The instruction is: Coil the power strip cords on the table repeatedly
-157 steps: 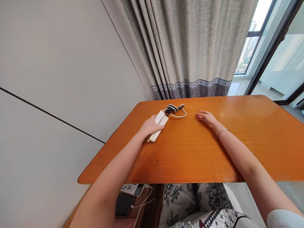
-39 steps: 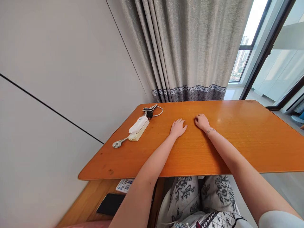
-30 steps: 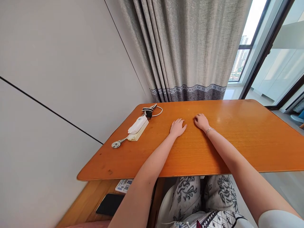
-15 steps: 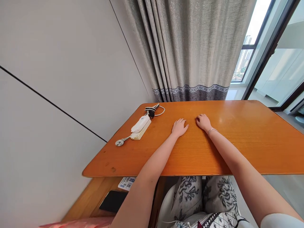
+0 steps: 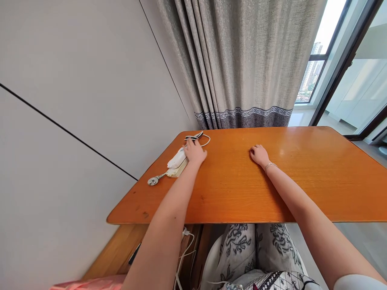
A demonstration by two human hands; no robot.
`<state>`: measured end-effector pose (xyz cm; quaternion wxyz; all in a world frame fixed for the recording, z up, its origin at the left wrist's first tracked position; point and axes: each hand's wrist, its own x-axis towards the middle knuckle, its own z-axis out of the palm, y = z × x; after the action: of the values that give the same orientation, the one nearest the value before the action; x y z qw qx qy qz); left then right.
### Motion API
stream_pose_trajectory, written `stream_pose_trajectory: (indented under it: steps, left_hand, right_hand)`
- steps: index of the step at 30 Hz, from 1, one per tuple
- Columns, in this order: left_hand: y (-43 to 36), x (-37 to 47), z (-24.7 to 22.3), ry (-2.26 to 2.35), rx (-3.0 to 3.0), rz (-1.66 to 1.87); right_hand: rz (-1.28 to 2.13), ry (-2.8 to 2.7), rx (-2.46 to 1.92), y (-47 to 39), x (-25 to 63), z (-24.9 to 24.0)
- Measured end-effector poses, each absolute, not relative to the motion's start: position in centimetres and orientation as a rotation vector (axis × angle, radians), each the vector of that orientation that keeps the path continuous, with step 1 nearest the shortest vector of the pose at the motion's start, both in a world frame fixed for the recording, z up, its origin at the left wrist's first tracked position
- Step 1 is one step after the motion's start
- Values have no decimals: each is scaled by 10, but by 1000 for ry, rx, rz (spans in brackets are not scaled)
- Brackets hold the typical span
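The white power strip (image 5: 177, 166) lies at the far left of the wooden table (image 5: 236, 193), its round plug (image 5: 153, 181) toward the near left and its bundled cable (image 5: 206, 139) at the far end. The left hand (image 5: 194, 151) is over the strip's far end and the bundle, fingers spread; whether it grips anything cannot be told. Well to the right, the right hand (image 5: 259, 154) rests on the tabletop, empty, fingers loosely curled. Beyond the far edge hangs a grey curtain (image 5: 248, 60).

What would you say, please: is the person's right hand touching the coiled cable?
No, the right hand rests on the wooden tabletop, with bare wood showing between it and the coiled cable.
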<state>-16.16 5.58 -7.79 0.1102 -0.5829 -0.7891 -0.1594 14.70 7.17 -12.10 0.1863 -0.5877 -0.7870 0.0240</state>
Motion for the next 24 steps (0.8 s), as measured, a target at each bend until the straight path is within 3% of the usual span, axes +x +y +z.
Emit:
stream_pose_trajectory:
  steps: [8, 17, 24]
  left_hand:
    - [60, -240, -51, -2925, -1480, -80]
    - [44, -220, -49, -2677, -1864, -1]
    - [12, -154, -48, -2176, -2464, -32]
  right_hand:
    - [83, -2213, -1646, 70, 147, -121]
    - [175, -2163, -1583, 70, 147, -123]
    - [335, -1961, -1475, 66, 148, -124]
